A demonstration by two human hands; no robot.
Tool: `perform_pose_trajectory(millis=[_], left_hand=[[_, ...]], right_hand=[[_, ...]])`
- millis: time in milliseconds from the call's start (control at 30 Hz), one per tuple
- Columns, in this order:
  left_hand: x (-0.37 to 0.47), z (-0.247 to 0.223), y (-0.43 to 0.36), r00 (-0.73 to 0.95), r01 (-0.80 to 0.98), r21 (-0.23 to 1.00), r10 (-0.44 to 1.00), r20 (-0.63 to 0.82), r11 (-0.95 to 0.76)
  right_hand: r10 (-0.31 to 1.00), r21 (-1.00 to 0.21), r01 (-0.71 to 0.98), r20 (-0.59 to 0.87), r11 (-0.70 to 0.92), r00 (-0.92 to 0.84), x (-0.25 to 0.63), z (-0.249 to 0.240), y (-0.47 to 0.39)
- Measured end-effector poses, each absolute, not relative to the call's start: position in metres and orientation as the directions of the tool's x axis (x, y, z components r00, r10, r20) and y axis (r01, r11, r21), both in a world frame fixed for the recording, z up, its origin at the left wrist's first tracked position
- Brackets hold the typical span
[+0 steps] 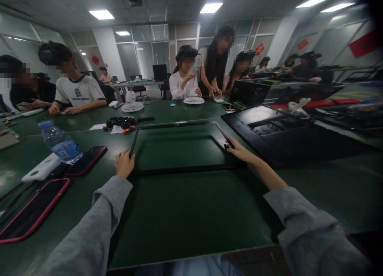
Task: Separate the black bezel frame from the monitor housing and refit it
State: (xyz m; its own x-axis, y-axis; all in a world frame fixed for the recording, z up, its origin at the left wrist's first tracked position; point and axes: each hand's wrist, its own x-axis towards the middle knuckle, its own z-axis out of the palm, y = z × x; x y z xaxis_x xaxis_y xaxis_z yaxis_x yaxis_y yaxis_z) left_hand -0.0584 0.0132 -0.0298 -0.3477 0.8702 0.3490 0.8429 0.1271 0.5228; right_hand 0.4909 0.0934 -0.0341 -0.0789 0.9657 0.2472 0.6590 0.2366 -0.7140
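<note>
A thin black rectangular screen bezel (191, 169), like the front frame of a monitor, is held over the green table (191, 216). My left hand (124, 162) is closed around its left side, and my right hand (237, 149) grips the right side. Through the open middle of the bezel the tabletop shows, with a shadow of the frame on it. The far side looks raised; whether the near side touches the table I cannot tell. Right of my right hand lies a large black panel (287, 142), probably a screen's back cover.
On the left are a water bottle (61, 143), a white power bank (42, 168) and two phones, one phone (34, 212) red-edged. A black tangled item (119, 123) lies beyond the bezel. Small white fans (132, 107) and several seated people line the far side.
</note>
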Motion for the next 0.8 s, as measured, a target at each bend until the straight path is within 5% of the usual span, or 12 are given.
perform_pose_trajectory(millis=[500,800], left_hand=[[-0.063,-0.023,0.014,-0.421,0.806,0.559,0.851,0.315,0.192],[-0.056,-0.017,0.008,-0.421,0.779,0.607,0.849,0.318,0.159]], right_hand=[[0.927,-0.468,0.824,0.334,0.319,-0.169,0.487,-0.042,0.095],[0.896,-0.426,0.838,0.417,0.34,-0.151,0.488,-0.043,0.096]])
